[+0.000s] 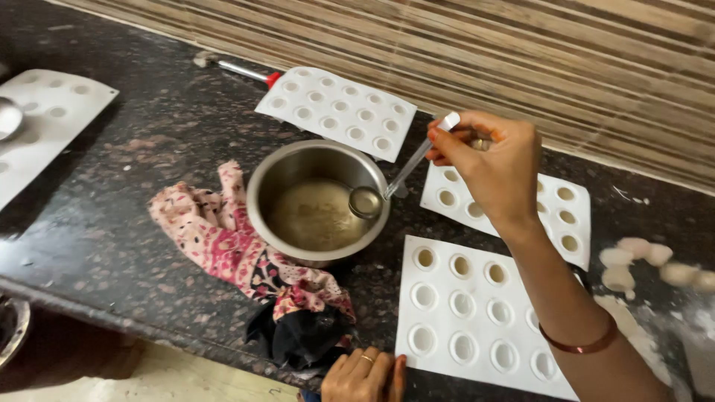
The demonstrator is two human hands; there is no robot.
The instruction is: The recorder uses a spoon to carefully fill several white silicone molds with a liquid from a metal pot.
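Fingers of the right hand [495, 167] pinch a ladle [395, 182] over the pot [316, 201]; four white moulds [469, 316] surround it, one at four o'clock; left hand [365, 376] rests empty.

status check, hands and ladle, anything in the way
Right hand grips small steel ladle over steel pot. Left hand rests on counter edge. White cavity mould tray beside pot; nothing blocking.

Premises: a home kitchen, apparently. Dark speckled stone counter [134, 193] against a striped tiled wall [566, 67]; steel pot [316, 201], white cavity moulds [337, 112] (several), patterned cloth [238, 249] near the front edge.
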